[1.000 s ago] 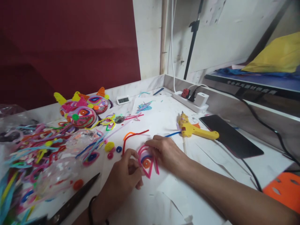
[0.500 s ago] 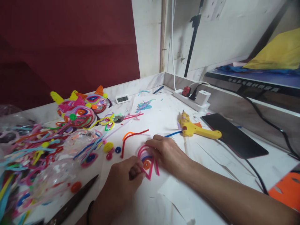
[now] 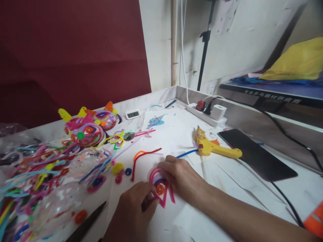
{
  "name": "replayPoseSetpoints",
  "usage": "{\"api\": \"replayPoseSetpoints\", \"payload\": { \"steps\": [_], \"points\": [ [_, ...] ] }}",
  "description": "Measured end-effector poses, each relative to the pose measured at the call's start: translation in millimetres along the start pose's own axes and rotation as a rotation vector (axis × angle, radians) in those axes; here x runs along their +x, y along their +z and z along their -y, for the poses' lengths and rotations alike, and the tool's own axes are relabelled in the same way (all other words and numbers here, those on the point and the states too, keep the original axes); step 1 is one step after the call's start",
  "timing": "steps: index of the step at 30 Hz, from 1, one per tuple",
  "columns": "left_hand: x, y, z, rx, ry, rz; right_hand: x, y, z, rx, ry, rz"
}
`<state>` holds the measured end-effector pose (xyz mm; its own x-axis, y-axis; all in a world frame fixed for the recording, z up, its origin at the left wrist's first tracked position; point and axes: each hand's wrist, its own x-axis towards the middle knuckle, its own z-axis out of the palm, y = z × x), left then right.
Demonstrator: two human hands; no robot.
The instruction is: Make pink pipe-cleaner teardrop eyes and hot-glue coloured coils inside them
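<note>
A pink pipe cleaner (image 3: 172, 195) is bent into nested arches with a pointed lower end, lying on white paper. Within it sit an orange coil (image 3: 159, 189) and a blue arc above that, like an eye. My left hand (image 3: 135, 206) is closed in a pinch at the shape's lower left side. From the right, my right hand (image 3: 180, 176) curls its fingers onto the top and right of the arches, gripping the pink strip there; its fingertips are partly hidden. Just behind the hands lies a bent red pipe cleaner (image 3: 145, 155), near small yellow (image 3: 117, 168) and blue coils (image 3: 128, 171).
A yellow glue gun (image 3: 214, 148) lies to the right, beside a black phone (image 3: 257, 154). Dark scissors (image 3: 88, 222) are at front left, near a heap of pipe cleaners (image 3: 45, 171). Decorated masks (image 3: 88, 132) and a power strip (image 3: 207, 114) stand behind.
The camera has tipped slightly, so the scene sits lower in view. Both hands keep nearly the same hold on the pink shape, with only slight finger movement.
</note>
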<state>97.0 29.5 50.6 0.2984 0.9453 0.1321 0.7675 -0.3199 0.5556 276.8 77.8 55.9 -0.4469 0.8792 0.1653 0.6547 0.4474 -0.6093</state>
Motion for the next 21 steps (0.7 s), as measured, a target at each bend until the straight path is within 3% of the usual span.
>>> {"api": "replayPoseSetpoints", "payload": {
  "steps": [6,21],
  "points": [
    [-4,10.0,11,0.020,0.133,-0.189,-1,0,1,-0.014,0.015,0.029],
    [-5,5.5,20,0.236,0.260,-0.123,-1,1,5,-0.163,0.046,0.097]
  ]
}}
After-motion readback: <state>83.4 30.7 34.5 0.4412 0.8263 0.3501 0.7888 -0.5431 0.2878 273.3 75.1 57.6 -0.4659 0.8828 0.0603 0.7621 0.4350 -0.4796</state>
